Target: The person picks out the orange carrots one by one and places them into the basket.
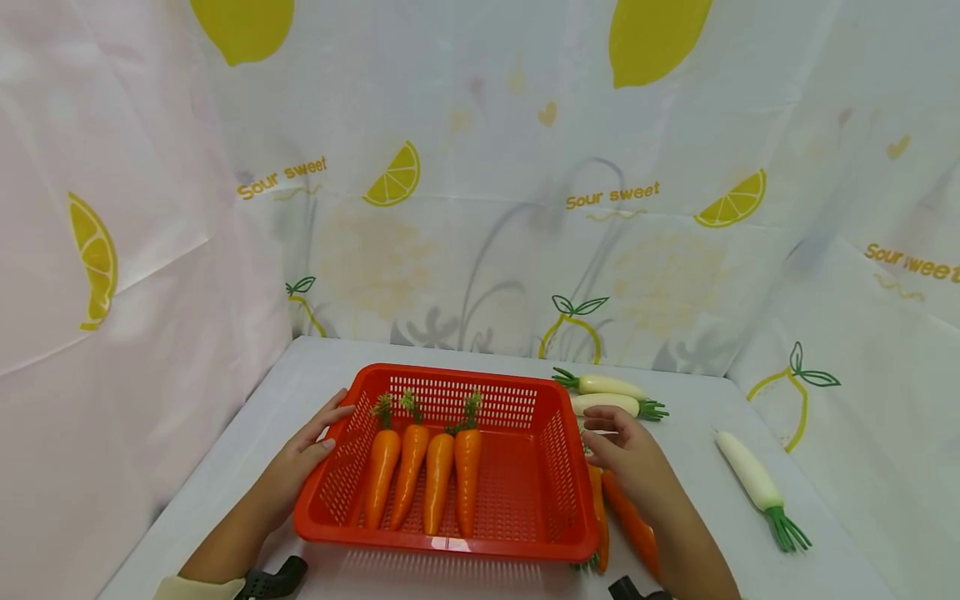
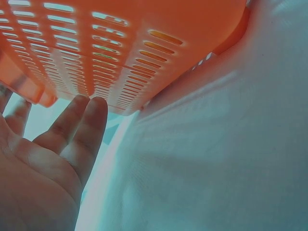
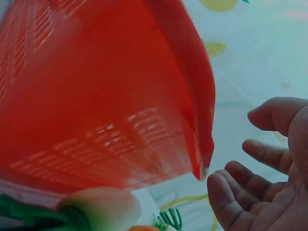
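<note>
A red plastic basket (image 1: 517, 546) with slotted walls stands in front of me on the white table. Several carrots (image 1: 467, 475) with green tops lie side by side in its left half. My left hand (image 1: 300, 458) touches the basket's left rim, fingers extended along the outer wall in the left wrist view. Beside the right rim is my right hand (image 1: 630, 450), its fingers loosely bent. The right wrist view shows a gap between these fingers and the basket, and nothing held. Under the right hand and forearm lie more carrots (image 1: 628, 518), partly hidden.
Two white radishes (image 1: 611, 387) with green stems lie behind the basket's right corner. Another white radish (image 1: 750, 471) rests farther right on the table (image 1: 697, 408). Lemon-printed curtains (image 1: 480, 250) enclose the back and sides.
</note>
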A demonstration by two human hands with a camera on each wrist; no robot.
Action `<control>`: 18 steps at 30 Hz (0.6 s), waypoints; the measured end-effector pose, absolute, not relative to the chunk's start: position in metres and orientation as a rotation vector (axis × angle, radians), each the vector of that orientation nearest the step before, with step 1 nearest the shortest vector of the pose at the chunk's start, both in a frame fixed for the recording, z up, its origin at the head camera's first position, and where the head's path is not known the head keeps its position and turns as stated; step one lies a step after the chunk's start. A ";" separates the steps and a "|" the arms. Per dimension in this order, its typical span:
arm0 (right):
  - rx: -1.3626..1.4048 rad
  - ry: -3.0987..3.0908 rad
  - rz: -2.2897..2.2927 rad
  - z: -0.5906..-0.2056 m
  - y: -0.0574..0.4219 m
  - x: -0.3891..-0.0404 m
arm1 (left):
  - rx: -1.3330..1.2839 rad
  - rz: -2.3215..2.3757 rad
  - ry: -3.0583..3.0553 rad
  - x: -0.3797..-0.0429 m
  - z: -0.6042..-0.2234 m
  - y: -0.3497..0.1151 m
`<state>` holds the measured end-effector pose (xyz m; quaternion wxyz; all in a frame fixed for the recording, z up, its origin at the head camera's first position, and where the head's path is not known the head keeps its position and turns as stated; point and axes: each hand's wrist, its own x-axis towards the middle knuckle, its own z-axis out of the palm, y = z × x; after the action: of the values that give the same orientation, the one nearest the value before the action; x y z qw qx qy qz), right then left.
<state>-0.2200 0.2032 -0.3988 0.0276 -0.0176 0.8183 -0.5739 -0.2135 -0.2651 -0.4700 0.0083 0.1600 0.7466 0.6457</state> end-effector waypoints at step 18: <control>0.005 2.663 -1.567 -0.420 0.228 -0.214 | 0.521 2.018 2.339 -0.214 -0.470 -0.265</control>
<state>-0.2139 0.2278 -0.4200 0.0260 0.0017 0.8616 -0.5070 -0.2136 -0.2654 -0.4700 0.0042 0.1662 0.7467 0.6441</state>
